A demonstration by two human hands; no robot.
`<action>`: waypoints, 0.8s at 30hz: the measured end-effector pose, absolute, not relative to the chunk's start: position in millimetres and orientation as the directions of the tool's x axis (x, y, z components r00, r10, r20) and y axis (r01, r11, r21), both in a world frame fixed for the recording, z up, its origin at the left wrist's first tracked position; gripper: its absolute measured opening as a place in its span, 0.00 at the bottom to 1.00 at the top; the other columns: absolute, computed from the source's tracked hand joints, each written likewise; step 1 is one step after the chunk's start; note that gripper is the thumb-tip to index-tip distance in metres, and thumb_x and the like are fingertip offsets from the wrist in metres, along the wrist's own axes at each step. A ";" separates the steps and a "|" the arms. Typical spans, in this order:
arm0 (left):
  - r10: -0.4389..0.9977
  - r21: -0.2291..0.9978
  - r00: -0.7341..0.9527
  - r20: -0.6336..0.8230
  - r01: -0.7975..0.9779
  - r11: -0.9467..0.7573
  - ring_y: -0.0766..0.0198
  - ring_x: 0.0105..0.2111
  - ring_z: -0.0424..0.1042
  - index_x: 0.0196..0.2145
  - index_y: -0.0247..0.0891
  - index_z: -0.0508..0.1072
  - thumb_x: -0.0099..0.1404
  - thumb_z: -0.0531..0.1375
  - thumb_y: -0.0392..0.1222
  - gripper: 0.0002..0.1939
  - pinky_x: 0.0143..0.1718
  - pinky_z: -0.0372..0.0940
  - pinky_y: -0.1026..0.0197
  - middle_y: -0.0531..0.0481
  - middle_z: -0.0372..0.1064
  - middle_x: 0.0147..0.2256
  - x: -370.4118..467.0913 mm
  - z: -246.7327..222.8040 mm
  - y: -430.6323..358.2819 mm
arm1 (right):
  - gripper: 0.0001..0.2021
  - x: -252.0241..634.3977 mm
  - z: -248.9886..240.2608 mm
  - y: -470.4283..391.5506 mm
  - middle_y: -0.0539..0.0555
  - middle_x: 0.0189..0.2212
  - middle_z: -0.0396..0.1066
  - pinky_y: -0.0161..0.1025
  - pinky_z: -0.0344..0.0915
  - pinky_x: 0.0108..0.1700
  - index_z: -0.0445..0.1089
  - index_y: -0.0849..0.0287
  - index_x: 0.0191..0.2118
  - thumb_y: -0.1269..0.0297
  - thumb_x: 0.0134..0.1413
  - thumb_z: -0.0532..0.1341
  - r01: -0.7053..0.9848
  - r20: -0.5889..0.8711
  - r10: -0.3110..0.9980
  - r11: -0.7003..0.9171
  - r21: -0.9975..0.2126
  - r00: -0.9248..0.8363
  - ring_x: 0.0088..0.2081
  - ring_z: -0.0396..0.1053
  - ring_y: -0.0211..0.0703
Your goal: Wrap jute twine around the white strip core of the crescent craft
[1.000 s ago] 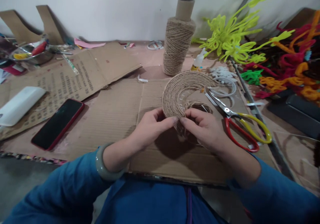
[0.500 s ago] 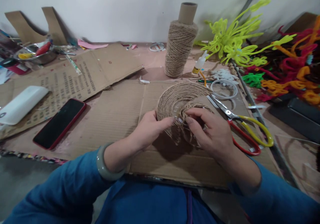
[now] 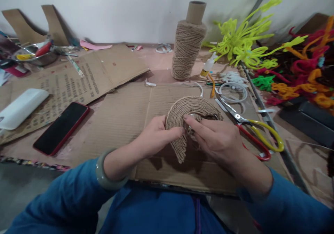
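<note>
A crescent-shaped piece of coiled jute twine (image 3: pixel 193 105) is held above the cardboard sheet (image 3: pixel 117 122), its pointed end hanging down. My left hand (image 3: pixel 159 133) grips its left side, thumb on the front face and fingers behind. My right hand (image 3: pixel 216 136) is closed at the inner curve, index fingertip pressing against the edge there. A loose bundle of twine (image 3: pixel 191 133) is partly hidden under that hand, and I cannot tell exactly how the fingers hold it. Scissors (image 3: pixel 237 117) with one red and one yellow handle lie just right of my right hand.
A tall twine spool (image 3: pixel 188 49) stands at the back beside a small glue bottle (image 3: pixel 208 66). To the right are a clear tape ring (image 3: pixel 233 92) and yellow pipe-cleaner flowers (image 3: pixel 242 42). At left lie a phone (image 3: pixel 61 128), a white case (image 3: pixel 22 109) and printed cardboard (image 3: pixel 104 67).
The twine crescent has tilted and come lower toward me, its pointed end now further down. My right index finger has moved left onto the inner edge, and the loose twine is more covered.
</note>
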State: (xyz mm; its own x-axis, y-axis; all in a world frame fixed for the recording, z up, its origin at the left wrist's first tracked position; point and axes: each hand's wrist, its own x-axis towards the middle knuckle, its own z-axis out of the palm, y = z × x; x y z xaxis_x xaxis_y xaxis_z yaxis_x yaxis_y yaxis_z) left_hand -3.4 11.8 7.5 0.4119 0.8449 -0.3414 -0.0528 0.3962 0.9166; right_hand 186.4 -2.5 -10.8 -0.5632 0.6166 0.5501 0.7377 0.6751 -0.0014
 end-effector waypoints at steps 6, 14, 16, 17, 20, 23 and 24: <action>0.829 0.928 0.469 -0.305 -0.049 0.369 0.67 0.27 0.65 0.25 0.35 0.70 0.51 0.64 0.35 0.05 0.31 0.61 0.64 0.55 0.66 0.23 -6.8 11.3 12.8 | 0.16 186.6 -7.7 -3.2 0.47 0.19 0.65 0.36 0.57 0.27 0.71 0.58 0.51 0.74 0.60 0.54 0.679 0.581 0.547 0.734 0.012 -0.602 0.22 0.63 0.36; 0.792 0.875 0.545 -0.274 -0.200 0.441 0.65 0.28 0.70 0.28 0.34 0.76 0.60 0.62 0.50 0.14 0.32 0.64 0.64 0.49 0.73 0.26 -9.1 9.8 10.9 | 0.16 188.6 -0.5 -4.7 0.47 0.18 0.67 0.36 0.55 0.25 0.68 0.57 0.51 0.75 0.60 0.52 0.641 0.576 0.532 0.767 -0.019 -0.620 0.21 0.62 0.36; 0.798 0.869 0.533 -0.280 -0.212 0.447 0.65 0.28 0.70 0.28 0.34 0.77 0.62 0.60 0.49 0.15 0.33 0.65 0.64 0.48 0.73 0.26 -8.9 8.5 10.8 | 0.16 188.3 -0.1 -5.9 0.48 0.19 0.68 0.37 0.56 0.25 0.68 0.58 0.51 0.75 0.59 0.53 0.616 0.572 0.516 0.788 -0.025 -0.638 0.21 0.63 0.37; 0.802 0.869 0.528 -0.281 -0.214 0.445 0.65 0.28 0.71 0.29 0.34 0.78 0.62 0.60 0.49 0.14 0.33 0.65 0.64 0.48 0.74 0.26 -8.8 8.1 10.8 | 0.15 188.0 -0.1 -6.6 0.48 0.20 0.68 0.37 0.56 0.25 0.68 0.58 0.50 0.75 0.60 0.53 0.599 0.570 0.504 0.800 -0.026 -0.649 0.21 0.63 0.37; 0.811 0.873 0.511 -0.284 -0.212 0.439 0.65 0.29 0.71 0.30 0.35 0.78 0.62 0.61 0.47 0.13 0.34 0.65 0.64 0.49 0.74 0.27 -8.1 7.8 11.5 | 0.14 186.4 -0.7 -8.4 0.48 0.20 0.69 0.38 0.57 0.26 0.67 0.58 0.49 0.73 0.61 0.52 0.578 0.561 0.489 0.816 -0.022 -0.668 0.21 0.62 0.37; 0.818 0.869 0.496 -0.290 -0.222 0.443 0.65 0.29 0.71 0.31 0.34 0.78 0.62 0.61 0.47 0.13 0.33 0.65 0.64 0.49 0.75 0.27 -7.8 8.2 12.8 | 0.13 184.8 -1.4 -8.9 0.49 0.21 0.69 0.37 0.57 0.26 0.68 0.58 0.48 0.74 0.60 0.52 0.583 0.552 0.503 0.812 -0.037 -0.665 0.22 0.62 0.37; 0.824 0.866 0.487 -0.291 -0.232 0.443 0.65 0.29 0.72 0.31 0.34 0.78 0.61 0.61 0.47 0.12 0.34 0.66 0.64 0.49 0.75 0.28 -7.8 8.5 13.4 | 0.13 184.4 -1.7 -8.6 0.49 0.21 0.69 0.37 0.57 0.26 0.68 0.59 0.48 0.74 0.60 0.52 0.575 0.554 0.501 0.817 -0.048 -0.665 0.22 0.63 0.37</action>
State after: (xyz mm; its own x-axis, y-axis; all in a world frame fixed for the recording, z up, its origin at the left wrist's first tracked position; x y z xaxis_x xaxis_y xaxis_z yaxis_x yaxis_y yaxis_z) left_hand -7.8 13.4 8.5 0.4870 0.8236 -0.2908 -0.2323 0.4431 0.8658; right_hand 184.4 -8.6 -1.7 -0.6649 0.5009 0.5541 0.5752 0.8166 -0.0479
